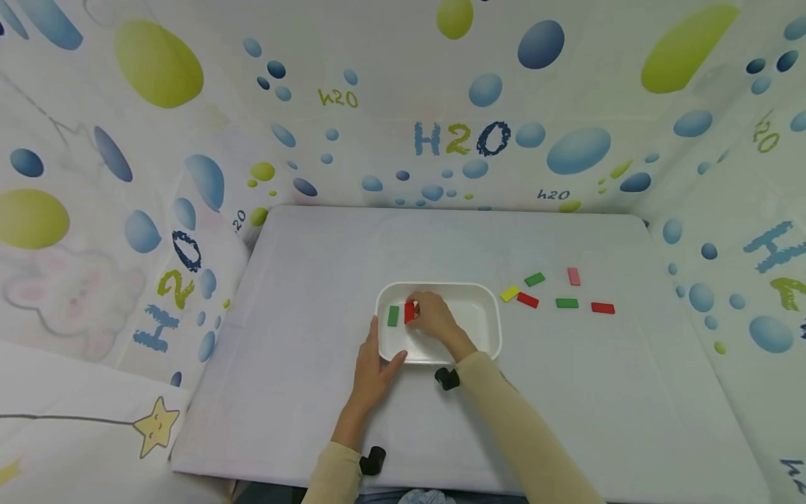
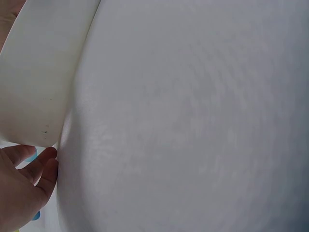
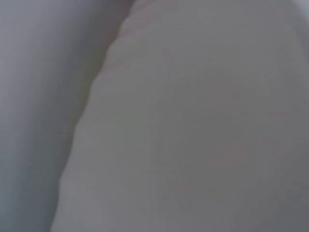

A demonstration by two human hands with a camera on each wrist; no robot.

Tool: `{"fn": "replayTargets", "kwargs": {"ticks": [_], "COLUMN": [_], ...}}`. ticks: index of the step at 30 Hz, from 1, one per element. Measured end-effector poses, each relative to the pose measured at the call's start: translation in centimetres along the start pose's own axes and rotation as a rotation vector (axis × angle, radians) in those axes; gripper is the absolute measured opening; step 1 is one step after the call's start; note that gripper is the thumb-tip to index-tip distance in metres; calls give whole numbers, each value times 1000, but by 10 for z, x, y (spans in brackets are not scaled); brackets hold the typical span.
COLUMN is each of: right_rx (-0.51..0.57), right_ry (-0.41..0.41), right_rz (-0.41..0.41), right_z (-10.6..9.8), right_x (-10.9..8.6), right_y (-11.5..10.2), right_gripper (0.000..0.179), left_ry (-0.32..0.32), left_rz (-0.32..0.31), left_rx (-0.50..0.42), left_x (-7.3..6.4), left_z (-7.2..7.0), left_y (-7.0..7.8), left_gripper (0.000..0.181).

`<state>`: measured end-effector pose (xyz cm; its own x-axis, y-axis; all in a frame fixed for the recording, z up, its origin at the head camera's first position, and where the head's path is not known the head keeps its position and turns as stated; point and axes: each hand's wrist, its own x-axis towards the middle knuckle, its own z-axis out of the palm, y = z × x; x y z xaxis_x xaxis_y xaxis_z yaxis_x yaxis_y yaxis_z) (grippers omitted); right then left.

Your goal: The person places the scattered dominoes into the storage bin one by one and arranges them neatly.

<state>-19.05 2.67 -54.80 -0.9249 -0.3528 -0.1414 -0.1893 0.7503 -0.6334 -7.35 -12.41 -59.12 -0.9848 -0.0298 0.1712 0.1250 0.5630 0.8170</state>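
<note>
A white rectangular tray (image 1: 466, 288) lies on the table, with a green domino-like block (image 1: 393, 316) near its left end. Just right of that block, my right hand (image 1: 434, 316) pinches a red block (image 1: 409, 313) upright in the head view, low in the tray; whether it touches the tray floor I cannot tell. My left hand (image 1: 371, 371) rests against the tray's front left corner, fingers along the left side and thumb at the front rim. In the left wrist view, its fingers (image 2: 46, 176) touch the tray's outer wall (image 2: 38, 87). Fabric fills the right wrist view.
To the right of the tray lie a yellow block (image 1: 509, 293), red blocks (image 1: 527, 300) (image 1: 602, 308), green blocks (image 1: 534, 279) (image 1: 567, 303) and a pink block (image 1: 574, 276). A white cloth covers the table (image 1: 302, 294). Patterned curtains (image 1: 390, 91) stand behind and at both sides.
</note>
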Motion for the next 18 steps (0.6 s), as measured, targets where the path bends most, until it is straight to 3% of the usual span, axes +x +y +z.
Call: {"fn": "replayTargets", "kwargs": {"ticks": [7,18], "right_rx": [-70,-92], "right_ry": [-63,-18], "right_rz": [74,66], "right_z": [15,23], "right_x": [7,9], "right_y": [-2,1], "right_gripper": [42,43], "left_ry": [-1,-5], "left_rz": [-7,-10], "left_rx": [5,9], "left_x": [0,0], "left_z": [-1,0], "left_y": [0,2], "left_gripper": [88,88]}}
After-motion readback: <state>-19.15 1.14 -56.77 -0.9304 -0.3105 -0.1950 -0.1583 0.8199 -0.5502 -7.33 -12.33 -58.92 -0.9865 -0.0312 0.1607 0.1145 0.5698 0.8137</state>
